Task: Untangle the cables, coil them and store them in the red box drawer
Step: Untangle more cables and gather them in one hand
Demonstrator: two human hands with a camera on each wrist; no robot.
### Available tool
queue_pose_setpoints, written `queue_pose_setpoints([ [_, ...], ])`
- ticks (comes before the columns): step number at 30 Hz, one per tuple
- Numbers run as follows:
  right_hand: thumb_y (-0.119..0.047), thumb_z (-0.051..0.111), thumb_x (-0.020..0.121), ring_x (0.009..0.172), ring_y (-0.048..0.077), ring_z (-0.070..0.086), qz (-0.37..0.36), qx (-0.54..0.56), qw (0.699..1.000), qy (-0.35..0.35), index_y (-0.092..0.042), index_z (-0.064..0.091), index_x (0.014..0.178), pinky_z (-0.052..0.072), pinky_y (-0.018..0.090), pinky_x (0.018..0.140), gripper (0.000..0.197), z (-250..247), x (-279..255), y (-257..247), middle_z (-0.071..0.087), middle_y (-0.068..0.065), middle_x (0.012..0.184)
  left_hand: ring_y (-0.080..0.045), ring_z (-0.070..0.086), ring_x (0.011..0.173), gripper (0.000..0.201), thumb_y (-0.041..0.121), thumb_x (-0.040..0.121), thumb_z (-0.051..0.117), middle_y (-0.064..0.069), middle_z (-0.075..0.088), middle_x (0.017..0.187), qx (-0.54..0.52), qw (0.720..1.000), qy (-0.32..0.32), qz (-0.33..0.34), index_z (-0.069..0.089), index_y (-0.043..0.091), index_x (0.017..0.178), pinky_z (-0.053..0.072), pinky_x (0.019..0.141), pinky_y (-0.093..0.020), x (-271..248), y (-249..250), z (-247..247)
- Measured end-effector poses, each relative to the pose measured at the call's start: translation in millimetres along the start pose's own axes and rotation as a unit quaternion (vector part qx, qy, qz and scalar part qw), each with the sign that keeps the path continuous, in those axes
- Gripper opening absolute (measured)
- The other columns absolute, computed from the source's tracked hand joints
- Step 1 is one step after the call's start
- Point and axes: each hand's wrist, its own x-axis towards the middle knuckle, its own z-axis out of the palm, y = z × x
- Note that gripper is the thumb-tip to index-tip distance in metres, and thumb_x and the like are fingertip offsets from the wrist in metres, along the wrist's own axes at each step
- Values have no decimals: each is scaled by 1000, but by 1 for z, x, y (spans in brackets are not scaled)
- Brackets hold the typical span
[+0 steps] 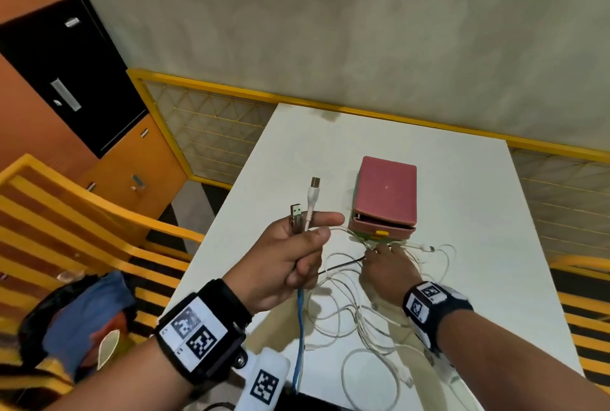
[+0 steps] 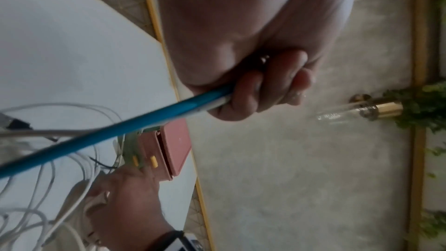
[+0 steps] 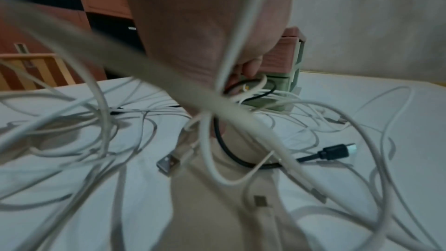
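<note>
Blue cable (image 1: 299, 328) and a white one (image 1: 309, 209) I'm gripping in my curled left hand (image 1: 290, 258), plugs above my fingers, while my right hand (image 1: 389, 267) is pinching tangled strands before the red box (image 1: 384, 194), untangling still, pulling apart next.

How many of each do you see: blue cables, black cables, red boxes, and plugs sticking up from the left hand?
Blue cable: 1
Black cable: 1
Red box: 1
Plugs above left hand: 2
Total: 5
White cables: too tangled to count.

Red box (image 1: 385, 193), blue cable (image 1: 300, 338), white cables (image 1: 359, 321), yellow railing (image 1: 231, 93).
</note>
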Motion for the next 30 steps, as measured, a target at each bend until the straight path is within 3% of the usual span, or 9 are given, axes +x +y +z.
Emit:
queue_pose_setpoints([
  [3, -25, 74, 59, 79, 31, 63, 46, -8, 998, 31, -19, 74, 64, 44, 41, 72, 8, 13, -1, 4, 71, 1, 80, -12, 37, 31, 32, 32, 88, 53, -4, 46, 44, -33, 999, 1, 2, 75, 10, 89, 33, 42, -20, 7, 1, 1],
  [5, -28, 76, 61, 82, 30, 63, 62, 16, 996, 68, -22, 72, 63, 44, 43, 72, 7, 19, -4, 10, 71, 0, 82, -17, 49, 36, 41, 41, 87, 48, -8, 56, 50, -17, 1000, -10, 1, 77, 13, 81, 44, 46, -25, 11, 2, 2],
  [8, -30, 59, 78, 103, 25, 57, 122, 139, 978, 92, -27, 64, 77, 35, 50, 89, 6, 5, -12, 25, 67, -6, 96, -17, 50, 34, 51, 51, 89, 40, -11, 58, 51, 25, 999, -42, 1, 77, 16, 91, 49, 49, -29, 17, 2, 4],
  [10, -24, 54, 78, 94, 20, 60, 180, 237, 945, 139, -25, 57, 78, 31, 47, 94, 4, -9, -20, 36, 65, -8, 86, -13, 33, 32, 52, 54, 90, 40, -7, 45, 46, 46, 999, -25, 3, 77, 18, 97, 39, 45, -25, 22, 0, 8],
  [15, -20, 61, 80, 74, 15, 59, 245, 338, 864, 283, -26, 59, 75, 21, 31, 75, 8, -52, -53, 53, 64, -9, 75, -8, 24, 36, 24, 16, 100, 52, 0, 34, 48, 35, 999, 39, 0, 75, 14, 95, 20, 45, -20, 36, -18, 23],
  [18, -20, 72, 75, 74, 18, 59, 183, 246, 887, 345, -27, 61, 74, 28, 32, 74, 13, -75, -76, 48, 62, -8, 74, -9, 36, 41, 20, 13, 101, 50, -3, 50, 56, 29, 998, 52, 5, 69, 5, 104, 25, 41, -19, 42, -28, 39],
  [22, -13, 74, 65, 62, 23, 59, 17, 135, 938, 319, -29, 56, 75, 39, 32, 57, 27, -91, -99, 31, 62, -6, 67, -11, 55, 57, 24, 25, 102, 50, -6, 71, 96, 101, 993, 60, 30, 69, 14, 112, 33, 44, -22, 49, -35, 58],
  [25, -11, 75, 63, 60, 24, 57, 61, 78, 955, 280, -25, 60, 68, 40, 32, 48, 22, -89, -107, 32, 60, -5, 67, -11, 56, 56, 27, 31, 102, 49, -6, 72, 107, 120, 992, 49, 7, 67, 17, 117, 33, 41, -21, 50, -38, 66],
  [30, -3, 74, 60, 57, 27, 55, 122, 125, 921, 348, -17, 58, 67, 34, 29, 39, 22, -90, -123, 29, 54, 0, 67, -12, 59, 55, 30, 35, 103, 46, -3, 74, 112, 152, 987, 11, -42, 66, 21, 121, 34, 42, -21, 45, -46, 75],
])
